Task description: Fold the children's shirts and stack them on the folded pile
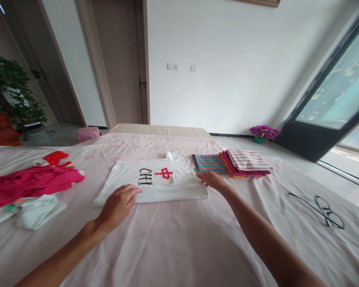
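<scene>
Upper left of the frame: a green leafy houseplant (8, 89) stands beside a red-brown chair (1, 127), with a pink low stool (89, 133) on the floor further right. Left of centre, on the pale pink bedsheet (179, 239), lies a crumpled magenta garment (32, 181) with a red piece of cloth (56, 157) just behind it; a small heap of white and pale green laundry (36, 209) lies in front of it, near the frame's left edge.

Centre: a white folded T-shirt with a red emblem and black letters "CHI" (155, 181) lies flat on the sheet. The left hand (119, 203) rests palm down on the shirt's near left edge, fingers together and lightly curled, touching the fabric (no pinch is visible). The right hand (212, 179) lies at the shirt's right edge, fingers extended toward the cloth and touching it; whether it grips the fabric cannot be told.

Right of centre: a folded teal-and-orange striped cloth (208, 162) lies just beside the shirt, and next to it a stack of folded cloths topped by a white one with red stripes (248, 161). Far right: a pot of purple flowers (263, 133) stands on the floor before a dark-framed glass door (332, 99). Lower right, a black line drawing printed on the sheet (323, 209) is visible.
</scene>
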`<state>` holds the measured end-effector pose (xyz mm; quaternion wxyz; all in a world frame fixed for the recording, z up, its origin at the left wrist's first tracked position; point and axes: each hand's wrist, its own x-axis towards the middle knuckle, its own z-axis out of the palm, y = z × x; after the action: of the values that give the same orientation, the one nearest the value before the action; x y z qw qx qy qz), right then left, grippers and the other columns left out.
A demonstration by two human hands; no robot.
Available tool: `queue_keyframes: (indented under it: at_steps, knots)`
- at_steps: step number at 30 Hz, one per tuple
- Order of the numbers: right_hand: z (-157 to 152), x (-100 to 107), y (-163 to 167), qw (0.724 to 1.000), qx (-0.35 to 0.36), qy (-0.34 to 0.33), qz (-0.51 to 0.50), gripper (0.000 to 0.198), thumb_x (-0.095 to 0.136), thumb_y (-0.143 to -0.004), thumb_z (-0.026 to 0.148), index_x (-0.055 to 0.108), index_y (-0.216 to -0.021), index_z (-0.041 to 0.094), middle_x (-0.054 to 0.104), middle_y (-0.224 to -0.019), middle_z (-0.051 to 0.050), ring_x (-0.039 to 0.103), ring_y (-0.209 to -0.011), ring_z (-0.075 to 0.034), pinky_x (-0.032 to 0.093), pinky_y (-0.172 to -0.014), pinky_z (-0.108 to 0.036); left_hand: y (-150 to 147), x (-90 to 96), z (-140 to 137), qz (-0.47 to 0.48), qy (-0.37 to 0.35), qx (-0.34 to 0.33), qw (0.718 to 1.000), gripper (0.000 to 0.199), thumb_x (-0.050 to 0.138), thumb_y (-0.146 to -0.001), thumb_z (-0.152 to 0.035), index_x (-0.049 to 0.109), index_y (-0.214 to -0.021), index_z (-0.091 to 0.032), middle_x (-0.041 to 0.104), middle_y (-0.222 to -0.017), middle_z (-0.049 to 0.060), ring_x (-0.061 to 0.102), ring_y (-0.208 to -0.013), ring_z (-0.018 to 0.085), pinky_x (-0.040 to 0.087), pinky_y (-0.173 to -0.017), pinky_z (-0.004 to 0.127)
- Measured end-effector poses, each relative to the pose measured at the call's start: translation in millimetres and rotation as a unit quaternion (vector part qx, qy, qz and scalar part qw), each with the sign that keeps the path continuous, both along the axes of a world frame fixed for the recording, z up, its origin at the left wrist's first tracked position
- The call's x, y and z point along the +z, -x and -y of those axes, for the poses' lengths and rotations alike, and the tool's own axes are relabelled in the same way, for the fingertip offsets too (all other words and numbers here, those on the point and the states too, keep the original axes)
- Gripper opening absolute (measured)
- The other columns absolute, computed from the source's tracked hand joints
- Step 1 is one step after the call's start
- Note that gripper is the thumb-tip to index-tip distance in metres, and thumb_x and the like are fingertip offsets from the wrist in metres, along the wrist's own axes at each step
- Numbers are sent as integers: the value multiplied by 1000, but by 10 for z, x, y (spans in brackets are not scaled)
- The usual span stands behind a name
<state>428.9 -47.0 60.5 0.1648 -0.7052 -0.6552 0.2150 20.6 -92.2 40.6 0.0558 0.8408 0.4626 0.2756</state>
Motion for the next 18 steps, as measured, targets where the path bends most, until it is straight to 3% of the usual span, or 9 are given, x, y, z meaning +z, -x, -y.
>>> queue_keyframes:
  at_steps: [5, 9, 14, 18]
  knots:
    - [-76, -55, 219, 993, -42, -54, 93, 19, 65, -76, 39, 70, -84, 22, 69, -84, -6, 61, -75, -20, 35, -60, -26, -1130, 82, 194, -13, 52, -185, 981, 33, 53, -88, -18, 65, -119, -23, 68, -119, 5, 60, -111, 20, 45, -101, 35]
    - [-79, -34, 241, 992, -25, -100, 79, 15, 57, -82, 33, 66, -79, 21, 68, -79, -3, 58, -72, -17, 32, -59, -25, -1762, 17, 217, -14, 57, -213, 975, 51, 59, -88, -34, 52, -136, -18, 59, -133, 12, 52, -123, 25, 41, -105, 40]
    - [-151, 77, 319, 984, -30, -162, 68, 17, 53, -89, 35, 65, -94, 24, 69, -89, -3, 59, -80, -18, 34, -65, -26, -2027, -125, 254, -48, 57, -209, 975, 52, 53, -89, -49, 54, -134, -22, 51, -142, 13, 47, -123, 32, 38, -102, 50]
    - [-254, -40, 423, 984, -61, -128, 105, 19, 52, -91, 36, 65, -98, 26, 70, -94, -4, 61, -88, -21, 36, -67, -28, -2037, -135, 271, -59, 72, -213, 973, 59, 57, -86, -48, 50, -139, -23, 48, -147, 10, 44, -122, 35, 38, -101, 53]
